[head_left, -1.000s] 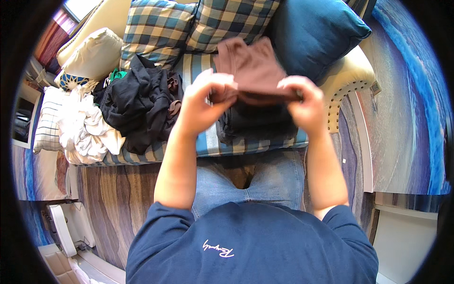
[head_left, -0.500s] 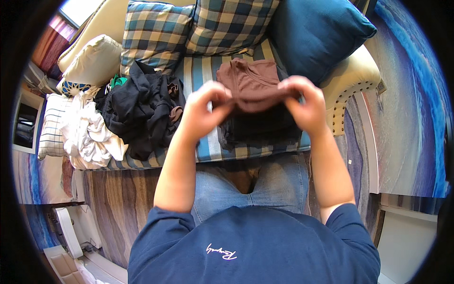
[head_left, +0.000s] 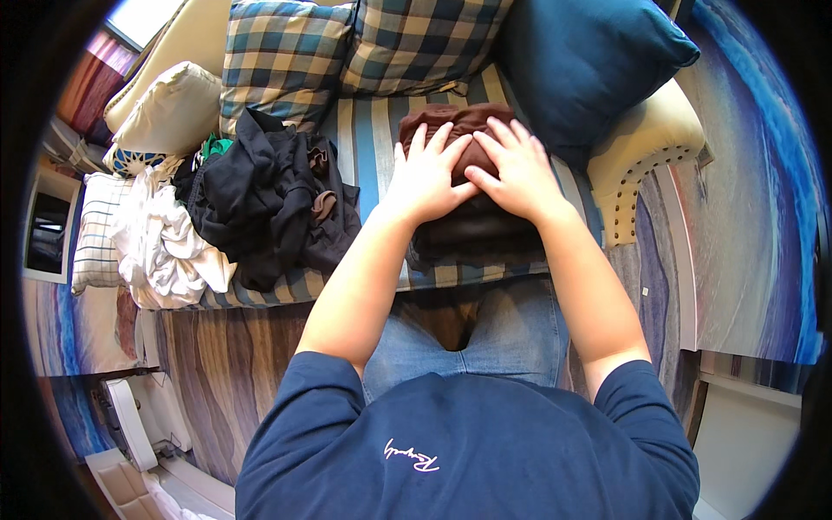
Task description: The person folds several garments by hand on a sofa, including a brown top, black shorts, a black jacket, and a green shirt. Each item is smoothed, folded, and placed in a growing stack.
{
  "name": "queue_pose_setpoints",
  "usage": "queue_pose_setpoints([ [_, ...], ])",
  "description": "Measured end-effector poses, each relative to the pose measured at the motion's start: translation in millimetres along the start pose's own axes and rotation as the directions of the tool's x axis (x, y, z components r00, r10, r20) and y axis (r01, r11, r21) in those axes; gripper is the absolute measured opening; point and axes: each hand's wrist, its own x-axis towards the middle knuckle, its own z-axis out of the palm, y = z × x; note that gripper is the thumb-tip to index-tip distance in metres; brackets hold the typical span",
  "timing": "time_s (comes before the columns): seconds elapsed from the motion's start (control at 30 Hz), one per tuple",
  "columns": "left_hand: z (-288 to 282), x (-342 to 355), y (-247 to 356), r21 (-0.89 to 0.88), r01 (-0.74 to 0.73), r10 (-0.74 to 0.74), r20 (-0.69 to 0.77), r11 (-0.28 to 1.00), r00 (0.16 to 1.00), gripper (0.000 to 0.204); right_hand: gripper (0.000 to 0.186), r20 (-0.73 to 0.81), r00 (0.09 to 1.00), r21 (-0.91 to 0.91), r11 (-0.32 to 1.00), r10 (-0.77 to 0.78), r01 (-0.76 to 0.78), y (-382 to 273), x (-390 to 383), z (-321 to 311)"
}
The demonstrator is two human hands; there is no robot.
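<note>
My left hand and my right hand lie flat, fingers spread, on a brown folded garment, their thumbs close together. The brown cloth rests on a stack of dark folded clothes at the right part of the striped couch seat. To the left of my hands is a loose heap of black clothes with brown and green bits showing, and beyond it a white crumpled pile of cloth.
Checked pillows lean on the couch back, with a teal pillow at the right by the cream, studded armrest. A cream pillow and a checked white pillow sit at the left. Wood-patterned floor shows below.
The brown garment was held by its near edge in both hands; now it lies down on the dark stack, and my hands have opened flat onto it and moved closer together.
</note>
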Motion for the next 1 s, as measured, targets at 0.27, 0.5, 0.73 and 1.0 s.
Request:
queue_pose_setpoints([
  [0.27, -19, 12, -29, -0.290, -0.262, 0.198, -0.234, 0.920, 0.952, 0.024, 0.014, -0.314, 0.938, 0.354, 0.898, -0.149, 0.261, 25, 13, -9],
  [0.5, -40, -35, 1, -0.213, -0.233, 0.252, 0.068, 0.949, 0.965, 0.038, 0.025, -0.040, 0.991, 0.361, 0.923, -0.125, 0.131, 0, -40, -36],
  [0.73, -10, -26, 16, -0.066, 0.022, -0.031, -0.138, 0.998, 0.990, 0.047, 0.040, -0.137, 0.990, 0.197, 0.979, -0.029, 0.056, -27, -14, -29],
  [1.0, 21, -16, -10, -0.207, 0.108, -0.117, -0.035, 0.972, 0.992, 0.064, 0.049, 0.043, 0.983, 0.018, 0.983, 0.179, -0.180, -3, -12, 36],
])
